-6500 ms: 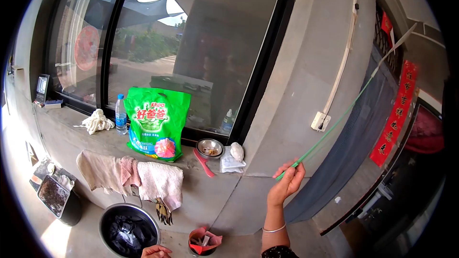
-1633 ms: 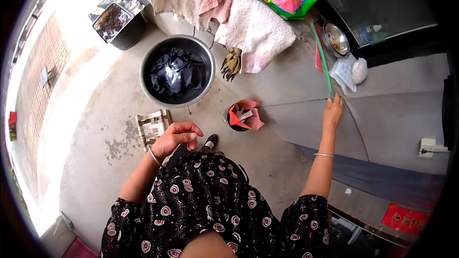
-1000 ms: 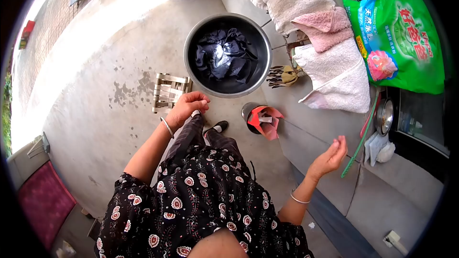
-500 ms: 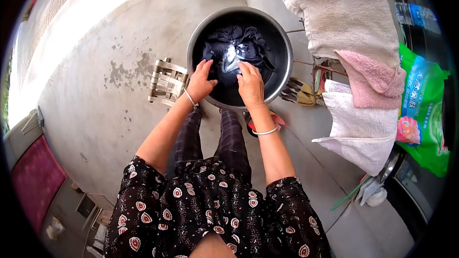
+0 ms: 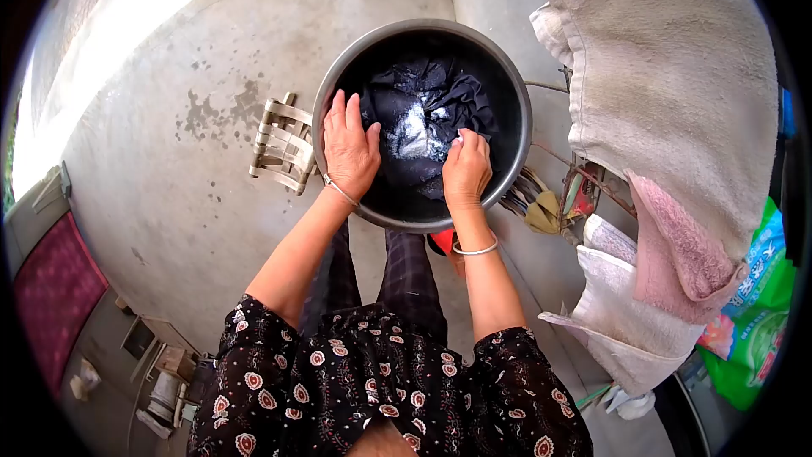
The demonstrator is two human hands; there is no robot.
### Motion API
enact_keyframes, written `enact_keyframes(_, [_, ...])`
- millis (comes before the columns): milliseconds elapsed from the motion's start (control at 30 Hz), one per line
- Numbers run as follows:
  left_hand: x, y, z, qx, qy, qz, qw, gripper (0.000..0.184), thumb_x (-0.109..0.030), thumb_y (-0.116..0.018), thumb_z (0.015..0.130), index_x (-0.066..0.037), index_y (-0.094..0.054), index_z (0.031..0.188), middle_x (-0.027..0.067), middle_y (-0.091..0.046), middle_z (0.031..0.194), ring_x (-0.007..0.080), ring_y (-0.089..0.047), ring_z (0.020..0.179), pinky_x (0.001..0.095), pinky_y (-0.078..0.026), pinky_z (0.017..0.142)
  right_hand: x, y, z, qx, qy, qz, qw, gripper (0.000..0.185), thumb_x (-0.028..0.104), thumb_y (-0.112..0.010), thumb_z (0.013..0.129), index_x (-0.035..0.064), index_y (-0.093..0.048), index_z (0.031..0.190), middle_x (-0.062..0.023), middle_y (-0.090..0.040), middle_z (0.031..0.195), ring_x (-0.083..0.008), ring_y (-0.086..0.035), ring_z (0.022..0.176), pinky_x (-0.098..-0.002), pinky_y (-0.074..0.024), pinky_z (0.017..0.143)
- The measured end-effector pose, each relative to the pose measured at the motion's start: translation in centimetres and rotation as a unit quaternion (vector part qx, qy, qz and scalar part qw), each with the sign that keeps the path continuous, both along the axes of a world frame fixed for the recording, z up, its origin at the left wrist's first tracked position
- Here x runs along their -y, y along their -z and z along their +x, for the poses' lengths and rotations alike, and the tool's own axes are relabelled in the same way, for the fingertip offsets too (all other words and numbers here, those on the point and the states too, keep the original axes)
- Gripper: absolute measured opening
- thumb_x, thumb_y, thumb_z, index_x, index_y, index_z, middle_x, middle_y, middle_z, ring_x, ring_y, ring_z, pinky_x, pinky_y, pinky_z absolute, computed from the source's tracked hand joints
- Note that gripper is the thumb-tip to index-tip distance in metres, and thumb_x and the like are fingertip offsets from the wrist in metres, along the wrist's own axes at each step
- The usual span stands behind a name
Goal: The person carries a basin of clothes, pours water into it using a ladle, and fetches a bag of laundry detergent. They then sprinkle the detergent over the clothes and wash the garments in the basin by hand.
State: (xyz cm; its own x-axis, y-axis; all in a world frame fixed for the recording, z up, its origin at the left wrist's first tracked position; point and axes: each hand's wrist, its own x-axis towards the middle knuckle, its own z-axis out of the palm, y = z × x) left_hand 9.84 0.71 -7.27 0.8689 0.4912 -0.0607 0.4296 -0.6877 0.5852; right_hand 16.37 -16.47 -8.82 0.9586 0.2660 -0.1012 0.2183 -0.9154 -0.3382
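A dark metal basin holds dark wet cloth with a patch of white powder on top. My left hand lies over the basin's left side, its fingers stretched out and the thumb apart, with nothing in it. Inside the right part of the basin, my right hand has its fingers curled together on the cloth beside the powder. What lies under those fingertips is partly hidden. Each wrist wears a bangle.
Left of the basin stands a low stool with a woven-strap seat. At right hang a beige towel, a pink towel and a white towel. A green packet is beyond them. Wet spots mark the concrete floor.
My right hand has moved right, from beside the powder onto the cloth, and its fingers have curled in. My left hand has shifted to the basin's left side. The view has shifted a little.
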Motion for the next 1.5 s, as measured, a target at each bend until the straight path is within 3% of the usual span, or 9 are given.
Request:
enact_keyframes(233, [2.1, 4.4, 5.2, -0.107, 0.069, 0.091, 0.988, 0.066, -0.041, -0.055, 0.078, -0.012, -0.034, 0.134, 0.0177, -0.026, 0.139, 0.0398, -0.030, 0.121, 0.0539, -0.030, 0.090, -2.4, 3.5, 5.5, 0.052, -0.106, -0.030, 0.993, 0.061, 0.035, -0.067, 0.072, 0.0171, -0.045, 0.126, -0.0087, -0.040, 0.130, -0.0302, -0.042, 0.106, -0.0435, -0.0319, 0.083])
enact_keyframes(500, [2.9, 9.0, 6.8, -0.084, 0.043, 0.089, 0.992, 0.053, -0.037, -0.061, 0.072, -0.009, -0.046, 0.115, 0.0218, -0.042, 0.113, 0.0375, -0.043, 0.095, 0.0478, -0.039, 0.075, -3.0, 8.3, 6.3, 0.033, -0.057, -0.054, 0.996, 0.073, 0.033, -0.072, 0.064, 0.0125, -0.039, 0.126, -0.0126, -0.045, 0.113, -0.0295, -0.043, 0.097, -0.0447, -0.0339, 0.077])
enact_keyframes(633, [2.3, 9.9, 8.9, -0.078, 0.027, 0.033, 0.996, 0.037, -0.033, -0.058, 0.075, -0.009, -0.049, 0.102, 0.0208, -0.050, 0.092, 0.0388, -0.051, 0.081, 0.0482, -0.043, 0.064, -2.9, 10.2, 7.0, 0.011, -0.022, -0.117, 0.993, 0.043, 0.024, -0.067, 0.068, 0.0071, -0.049, 0.103, -0.0165, -0.056, 0.088, -0.0347, -0.054, 0.082, -0.0461, -0.0385, 0.074])
enact_keyframes(800, [0.2, 8.4, 10.8, -0.136, 0.009, -0.158, 0.978, 0.039, -0.039, -0.056, 0.080, -0.007, -0.051, 0.099, 0.0201, -0.060, 0.080, 0.0387, -0.058, 0.079, 0.0478, -0.045, 0.067, -3.4, 7.4, 8.8, -0.175, 0.079, 0.077, 0.978, 0.041, 0.034, -0.059, 0.080, -0.0041, -0.054, 0.095, -0.0254, -0.061, 0.090, -0.0399, -0.058, 0.086, -0.0459, -0.0444, 0.076])
enact_keyframes(900, [-1.1, 7.0, 9.6, -0.068, -0.012, -0.274, 0.959, 0.054, -0.047, -0.049, 0.084, -0.004, -0.049, 0.117, 0.0222, -0.062, 0.084, 0.0384, -0.059, 0.087, 0.0420, -0.046, 0.075, -2.8, 5.6, 8.3, -0.208, 0.110, 0.365, 0.901, 0.049, 0.041, -0.055, 0.086, -0.0030, -0.058, 0.108, -0.0215, -0.063, 0.097, -0.0269, -0.061, 0.091, -0.0332, -0.0441, 0.082])
enact_keyframes(1000, [-1.0, 1.0, 7.5, -0.067, -0.016, -0.342, 0.937, 0.052, -0.048, -0.045, 0.086, -0.006, -0.050, 0.117, 0.0226, -0.062, 0.084, 0.0392, -0.059, 0.087, 0.0412, -0.045, 0.076, -2.6, -0.1, 6.7, -0.251, 0.095, 0.371, 0.889, 0.045, 0.041, -0.053, 0.087, -0.0036, -0.059, 0.090, -0.0126, -0.061, 0.081, -0.0202, -0.055, 0.075, -0.0318, -0.0425, 0.069])
enact_keyframes(1067, [-0.1, -0.9, 5.3, -0.021, 0.020, -0.241, 0.970, 0.043, -0.046, -0.052, 0.082, -0.009, -0.056, 0.105, 0.0161, -0.058, 0.080, 0.0350, -0.055, 0.084, 0.0414, -0.041, 0.079, -1.7, -1.0, 4.7, -0.192, 0.043, 0.364, 0.910, 0.045, 0.043, -0.054, 0.086, -0.0023, -0.055, 0.082, -0.0097, -0.054, 0.075, -0.0224, -0.048, 0.070, -0.0340, -0.0383, 0.063])
enact_keyframes(1267, [3.5, -0.5, -0.1, -0.048, 0.152, 0.033, 0.987, 0.036, -0.027, -0.061, 0.069, -0.009, -0.055, 0.100, 0.0137, -0.047, 0.104, 0.0318, -0.043, 0.103, 0.0522, -0.028, 0.091, 0.2, -0.3, -1.7, -0.003, -0.140, 0.144, 0.980, 0.049, 0.043, -0.056, 0.080, 0.0003, -0.054, 0.103, -0.0195, -0.043, 0.125, -0.0394, -0.040, 0.110, -0.0496, -0.0315, 0.089])
enact_keyframes(1500, [4.4, 6.3, 3.3, -0.077, 0.134, 0.135, 0.979, 0.034, -0.025, -0.058, 0.070, -0.014, -0.054, 0.102, 0.0144, -0.048, 0.110, 0.0309, -0.043, 0.103, 0.0518, -0.033, 0.080, -1.5, 6.1, 0.0, 0.023, -0.118, -0.002, 0.993, 0.051, 0.031, -0.060, 0.076, 0.0117, -0.041, 0.120, -0.0193, -0.040, 0.128, -0.0417, -0.036, 0.115, -0.0501, -0.0315, 0.085])
